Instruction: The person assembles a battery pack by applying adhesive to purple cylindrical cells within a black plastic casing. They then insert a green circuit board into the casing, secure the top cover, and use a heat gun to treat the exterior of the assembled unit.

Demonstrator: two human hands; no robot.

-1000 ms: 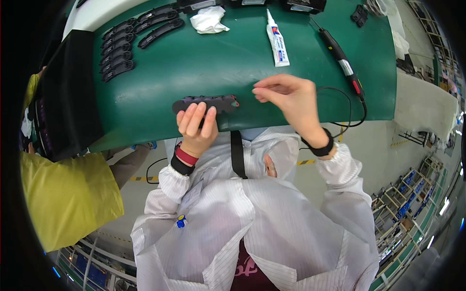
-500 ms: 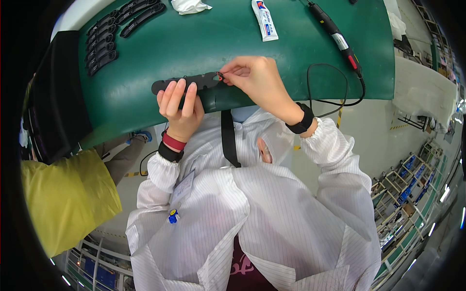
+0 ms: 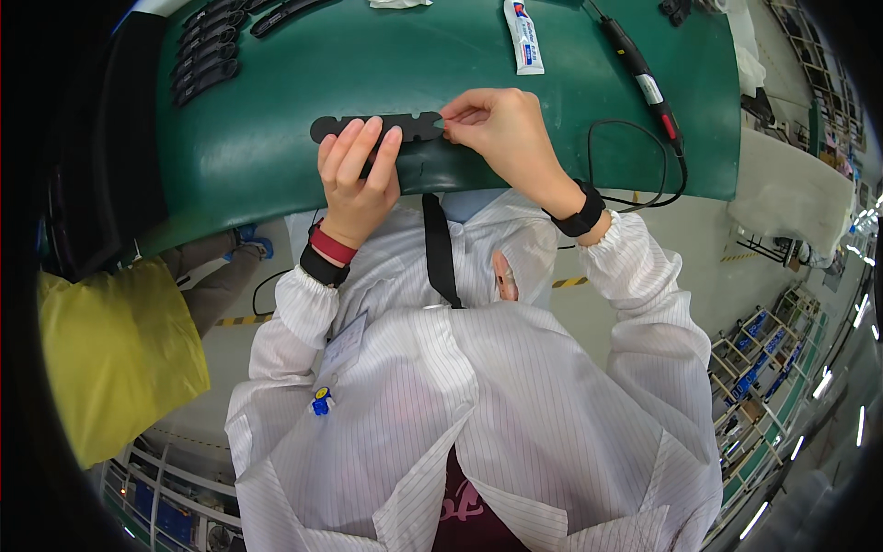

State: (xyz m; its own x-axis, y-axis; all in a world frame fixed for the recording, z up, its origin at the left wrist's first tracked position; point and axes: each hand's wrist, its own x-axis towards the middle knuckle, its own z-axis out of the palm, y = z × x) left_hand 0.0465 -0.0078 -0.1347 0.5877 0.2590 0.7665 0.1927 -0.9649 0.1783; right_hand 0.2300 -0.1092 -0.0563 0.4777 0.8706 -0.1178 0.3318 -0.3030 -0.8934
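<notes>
My left hand (image 3: 360, 179) is wrapped round a flat black plastic strip (image 3: 416, 127) with a rounded left end and notches along its edges. The strip is held level above the near part of the bench, with its middle behind my fingers. At the strip's forked right end, the thumb and fingertips of my right hand (image 3: 501, 127) are pinched together. Whatever sits between those fingertips is too small and covered to make out.
Several curved black parts (image 3: 207, 69) lie in a row at the far left of the green bench mat (image 3: 276, 189). A white tube (image 3: 524, 39) lies beyond my right hand. A black corded electric screwdriver (image 3: 641, 78) lies to the right, its cable (image 3: 662, 175) looping nearby.
The strip has turned from a slight tilt to nearly level. A small reddish bit seen earlier by its right end is now mostly hidden by my right fingertips. The whole view has shifted somewhat.
</notes>
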